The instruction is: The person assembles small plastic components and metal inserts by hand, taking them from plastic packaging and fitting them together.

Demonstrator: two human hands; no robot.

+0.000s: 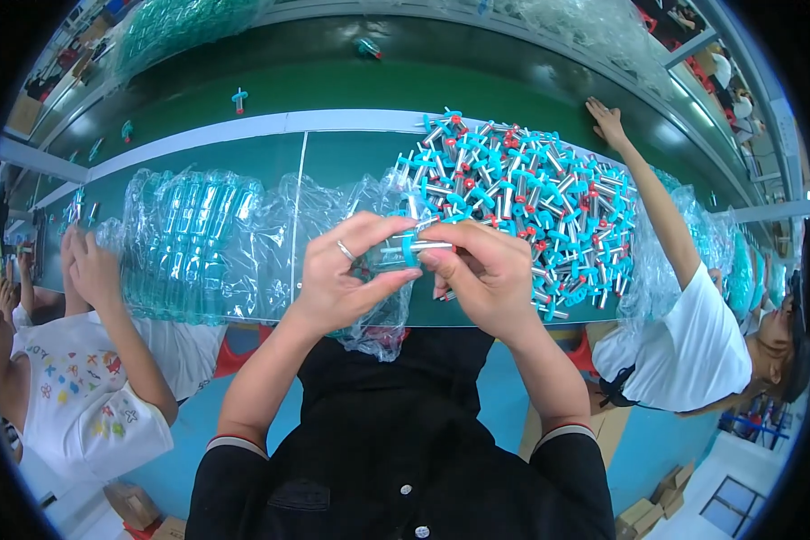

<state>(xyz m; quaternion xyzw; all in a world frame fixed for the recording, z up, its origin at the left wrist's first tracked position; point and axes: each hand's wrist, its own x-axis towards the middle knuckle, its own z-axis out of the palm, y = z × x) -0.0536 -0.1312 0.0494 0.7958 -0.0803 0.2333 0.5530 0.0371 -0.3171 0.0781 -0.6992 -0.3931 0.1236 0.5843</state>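
Over the front edge of the table, my left hand [346,265] grips a clear teal-tinted plastic tube [388,256], fingers above and thumb below. My right hand [486,270] pinches a slim pale rod [434,245] at the tube's teal collar [409,249]. The rod's far end is hidden by my fingers. Just beyond my right hand spreads a big heap of small parts [522,193], each with a metal barrel, teal flange and red tip. Left of my hands, teal clear tubes [193,238] lie in rows inside a plastic bag.
A dark green belt [319,76] runs along the far side, carrying a few scattered pieces such as a teal part [239,99]. Co-workers sit on both sides; the right one's hand [607,121] reaches onto the belt. Crumpled clear film [333,202] lies before me.
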